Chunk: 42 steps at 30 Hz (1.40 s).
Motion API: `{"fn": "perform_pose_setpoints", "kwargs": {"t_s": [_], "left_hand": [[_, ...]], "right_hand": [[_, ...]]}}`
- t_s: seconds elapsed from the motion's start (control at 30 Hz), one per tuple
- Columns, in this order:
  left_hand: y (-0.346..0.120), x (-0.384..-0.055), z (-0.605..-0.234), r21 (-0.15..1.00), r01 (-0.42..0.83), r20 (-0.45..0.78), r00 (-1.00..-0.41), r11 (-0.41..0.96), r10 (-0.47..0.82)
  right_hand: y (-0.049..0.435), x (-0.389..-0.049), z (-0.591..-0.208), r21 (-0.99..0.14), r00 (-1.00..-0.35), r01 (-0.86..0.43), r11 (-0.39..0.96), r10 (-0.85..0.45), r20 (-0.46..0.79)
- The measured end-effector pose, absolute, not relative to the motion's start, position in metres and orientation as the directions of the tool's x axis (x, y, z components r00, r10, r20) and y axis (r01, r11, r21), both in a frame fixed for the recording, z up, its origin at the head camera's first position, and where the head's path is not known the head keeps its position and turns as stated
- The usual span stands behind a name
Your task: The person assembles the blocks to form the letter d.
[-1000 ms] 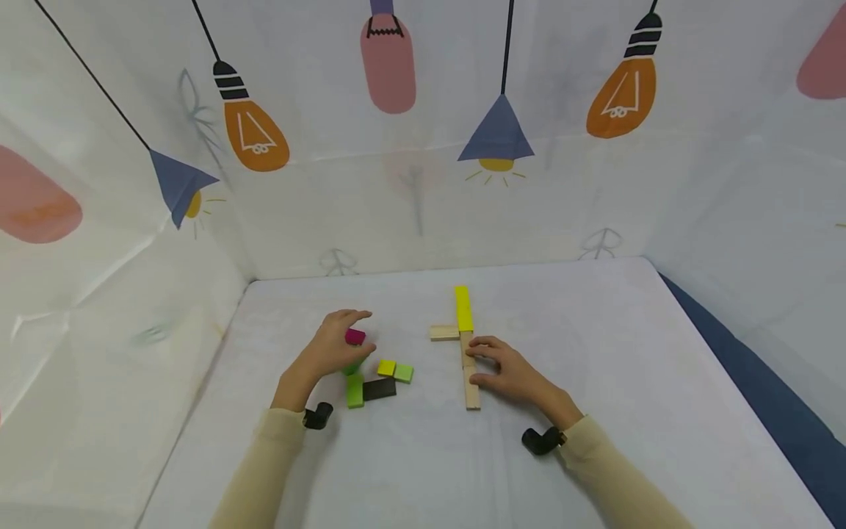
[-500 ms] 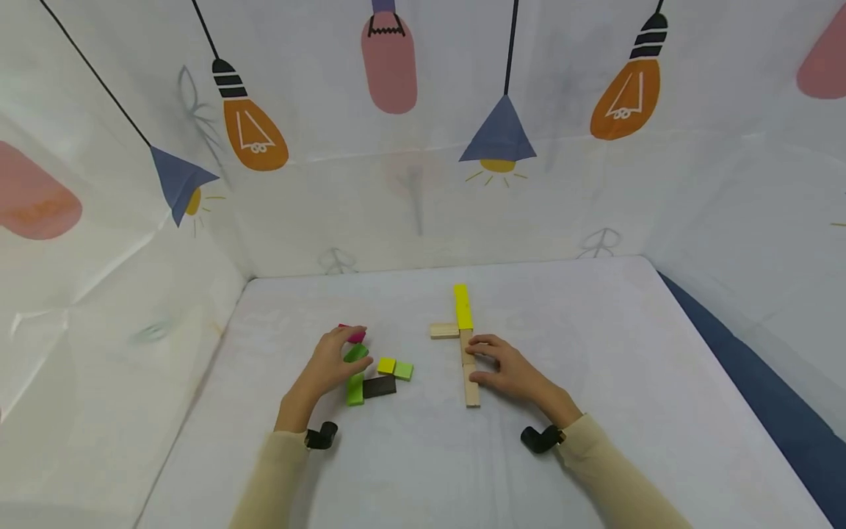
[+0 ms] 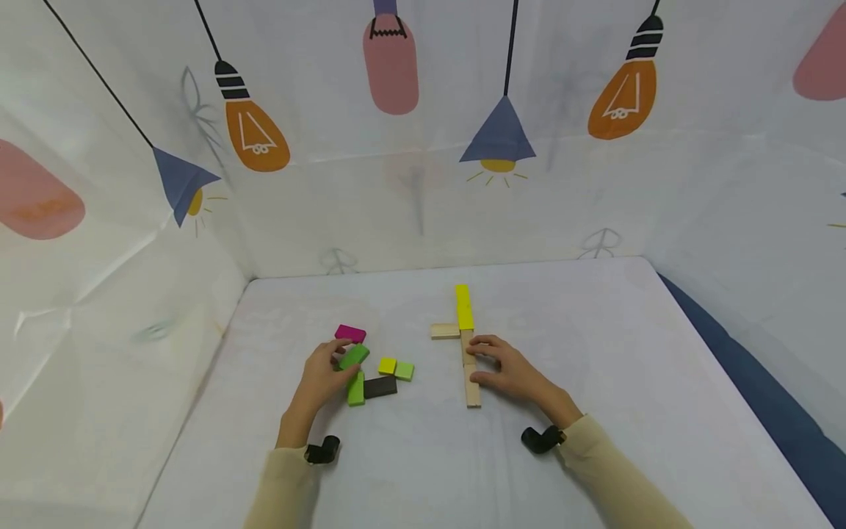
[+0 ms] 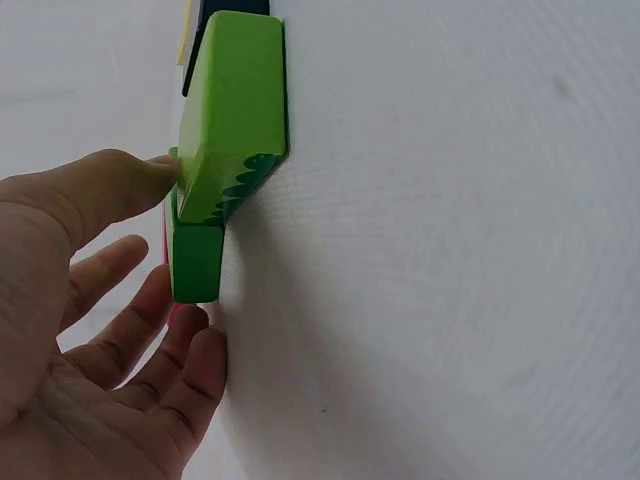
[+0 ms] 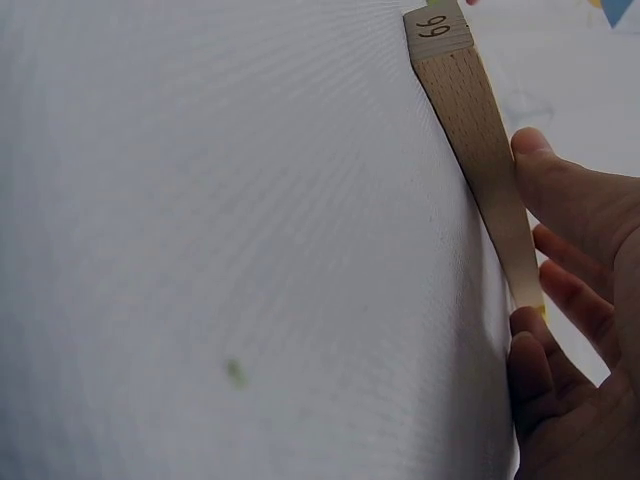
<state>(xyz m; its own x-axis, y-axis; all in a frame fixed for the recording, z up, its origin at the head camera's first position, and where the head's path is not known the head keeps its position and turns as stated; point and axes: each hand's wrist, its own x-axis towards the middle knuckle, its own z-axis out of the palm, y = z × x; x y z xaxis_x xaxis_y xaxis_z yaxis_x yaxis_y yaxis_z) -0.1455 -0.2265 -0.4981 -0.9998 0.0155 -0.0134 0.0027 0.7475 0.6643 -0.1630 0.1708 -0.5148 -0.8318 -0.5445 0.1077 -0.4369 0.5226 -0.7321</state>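
Note:
My left hand (image 3: 320,380) is around a dark green block (image 3: 355,357), thumb on one side and bent fingers on the other. In the left wrist view the thumb (image 4: 120,185) touches it near a light green block (image 4: 235,85). A magenta block (image 3: 350,333) lies just beyond the fingertips. My right hand (image 3: 512,372) rests beside a row of plain wooden blocks (image 3: 472,388), its loosely bent fingers along the row's right side. In the right wrist view the thumb (image 5: 560,185) lies against a wooden block marked 66 (image 5: 475,130).
A yellow piece (image 3: 465,307) continues the wooden row at its far end. Another wooden block (image 3: 445,331) sticks out to its left. A black block (image 3: 380,386), a small yellow block (image 3: 387,365) and a small lime block (image 3: 405,371) lie between the hands on the white table (image 3: 568,308).
My left hand has drawn back from over the magenta block, uncovering it, and its fingers have closed in around the dark green block. The right hand has stayed in place.

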Motion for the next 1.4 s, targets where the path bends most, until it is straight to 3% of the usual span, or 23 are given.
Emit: {"fn": "perform_pose_setpoints", "kwargs": {"t_s": [0.97,1.4], "left_hand": [[-0.232,-0.151,-0.499,0.670,-0.028,-0.026,-1.000,0.742,-0.015],[-0.225,-0.162,-0.480,0.691,0.079,0.025,-0.996,0.718,0.086]], "right_hand": [[0.169,-0.164,-0.517,-0.726,-0.826,-0.454,0.517,-0.550,0.125],[0.169,-0.164,-0.516,-0.716,-0.825,-0.462,0.524,-0.551,0.129]]}}
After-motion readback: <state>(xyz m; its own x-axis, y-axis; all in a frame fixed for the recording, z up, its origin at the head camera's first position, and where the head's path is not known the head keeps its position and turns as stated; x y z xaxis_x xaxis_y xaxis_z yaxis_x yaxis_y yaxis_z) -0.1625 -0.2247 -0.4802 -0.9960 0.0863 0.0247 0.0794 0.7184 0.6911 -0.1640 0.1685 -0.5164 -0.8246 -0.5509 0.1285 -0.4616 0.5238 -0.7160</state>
